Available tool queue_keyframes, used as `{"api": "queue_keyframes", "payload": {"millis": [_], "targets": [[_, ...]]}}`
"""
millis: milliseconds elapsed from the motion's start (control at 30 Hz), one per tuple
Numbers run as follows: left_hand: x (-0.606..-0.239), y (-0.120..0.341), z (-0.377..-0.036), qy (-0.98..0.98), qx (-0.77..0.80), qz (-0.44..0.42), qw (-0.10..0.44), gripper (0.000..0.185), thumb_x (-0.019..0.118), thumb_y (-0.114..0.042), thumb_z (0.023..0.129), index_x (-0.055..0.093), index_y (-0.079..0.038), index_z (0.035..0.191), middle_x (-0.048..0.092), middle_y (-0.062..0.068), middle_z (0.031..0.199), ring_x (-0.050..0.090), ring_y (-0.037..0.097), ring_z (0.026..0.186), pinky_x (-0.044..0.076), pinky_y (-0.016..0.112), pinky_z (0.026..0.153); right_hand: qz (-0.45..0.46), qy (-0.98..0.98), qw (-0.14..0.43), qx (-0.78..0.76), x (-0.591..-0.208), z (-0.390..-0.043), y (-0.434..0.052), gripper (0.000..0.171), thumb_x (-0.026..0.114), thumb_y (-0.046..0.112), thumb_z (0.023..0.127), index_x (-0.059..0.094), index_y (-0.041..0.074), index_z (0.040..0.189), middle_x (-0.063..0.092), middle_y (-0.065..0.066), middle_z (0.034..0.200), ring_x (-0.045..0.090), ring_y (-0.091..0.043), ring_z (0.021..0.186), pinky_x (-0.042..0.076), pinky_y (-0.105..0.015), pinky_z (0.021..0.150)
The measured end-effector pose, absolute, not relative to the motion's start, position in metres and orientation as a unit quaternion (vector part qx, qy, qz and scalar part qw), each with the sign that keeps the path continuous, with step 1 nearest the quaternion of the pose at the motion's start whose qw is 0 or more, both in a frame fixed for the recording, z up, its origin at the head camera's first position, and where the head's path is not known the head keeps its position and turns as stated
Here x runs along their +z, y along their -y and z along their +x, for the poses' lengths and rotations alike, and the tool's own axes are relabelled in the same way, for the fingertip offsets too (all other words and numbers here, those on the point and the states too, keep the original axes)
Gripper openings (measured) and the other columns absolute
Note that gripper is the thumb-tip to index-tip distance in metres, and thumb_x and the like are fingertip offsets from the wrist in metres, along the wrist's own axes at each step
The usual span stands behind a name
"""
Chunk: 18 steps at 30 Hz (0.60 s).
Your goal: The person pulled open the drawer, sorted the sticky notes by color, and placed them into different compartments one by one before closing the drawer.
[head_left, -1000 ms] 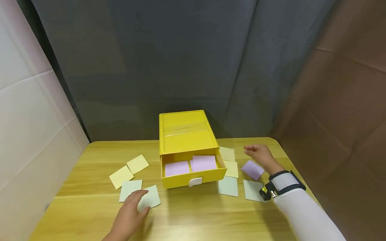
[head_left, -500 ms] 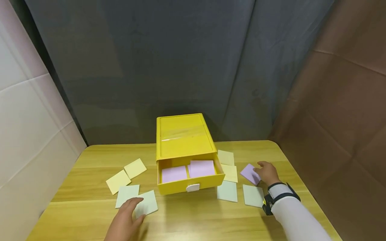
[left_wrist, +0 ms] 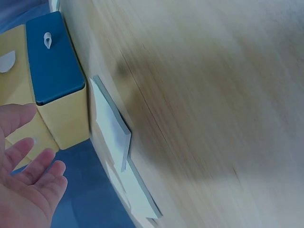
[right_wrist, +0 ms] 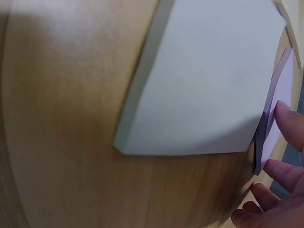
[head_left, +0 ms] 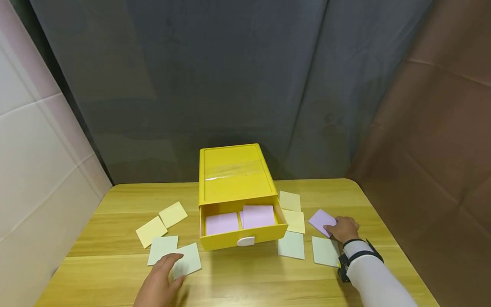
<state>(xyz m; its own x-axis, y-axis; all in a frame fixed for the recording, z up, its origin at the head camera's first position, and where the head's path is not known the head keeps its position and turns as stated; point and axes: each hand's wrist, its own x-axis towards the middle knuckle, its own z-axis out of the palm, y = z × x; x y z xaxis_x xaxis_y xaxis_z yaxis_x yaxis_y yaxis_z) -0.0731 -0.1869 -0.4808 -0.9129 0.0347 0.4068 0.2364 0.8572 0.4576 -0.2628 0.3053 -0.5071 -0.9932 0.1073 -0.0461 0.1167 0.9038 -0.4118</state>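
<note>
Lying askew on the right of the table (head_left: pixel 245 281), the purple pad (head_left: pixel 320 219) is pinched at its near-right side by the right hand (head_left: pixel 344 229), the nearer one, and is found just left of it. No clear long axis is shown. The left hand (head_left: pixel 158 282), fingers spread and empty, is held near a pale green pad (head_left: pixel 189 259).

Cloth-walled booth (head_left: pixel 230 94), wooden table (head_left: pixel 245 281)

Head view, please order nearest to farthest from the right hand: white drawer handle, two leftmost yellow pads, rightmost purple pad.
1. Rightmost purple pad: touching the right hand.
2. White drawer handle: centre of view.
3. Two leftmost yellow pads: on the left.
</note>
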Motion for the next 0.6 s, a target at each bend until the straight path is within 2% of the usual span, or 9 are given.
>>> {"api": "queue_keyframes", "payload": {"millis": [267,600], "targets": [[-0.4798,0.1856,-0.0728,0.945,-0.268,-0.064,0.179,0.047,0.085,-0.003,0.066,0.065,-0.004,0.109,0.065,0.009,0.111,0.062,0.03,0.102,0.053,0.046,0.083,0.074,-0.972,0.009,-0.222,-0.5071,-0.2634,-0.3031,0.052,0.07,0.02,0.083,0.055,-0.021,0.111,0.059,-0.035,0.103,0.048,-0.046,0.096,0.034,-0.053,0.084],[-0.4834,0.186,-0.0719,0.941,-0.256,-0.072,0.209,0.048,0.086,-0.003,0.063,0.066,-0.005,0.106,0.065,0.008,0.107,0.063,0.029,0.097,0.054,0.045,0.081,0.128,-0.955,0.011,-0.267,-0.5103,-0.2653,-0.2963,0.056,0.073,0.015,0.082,0.05,-0.021,0.119,0.053,-0.037,0.111,0.043,-0.049,0.102,0.043,-0.057,0.086]]}}
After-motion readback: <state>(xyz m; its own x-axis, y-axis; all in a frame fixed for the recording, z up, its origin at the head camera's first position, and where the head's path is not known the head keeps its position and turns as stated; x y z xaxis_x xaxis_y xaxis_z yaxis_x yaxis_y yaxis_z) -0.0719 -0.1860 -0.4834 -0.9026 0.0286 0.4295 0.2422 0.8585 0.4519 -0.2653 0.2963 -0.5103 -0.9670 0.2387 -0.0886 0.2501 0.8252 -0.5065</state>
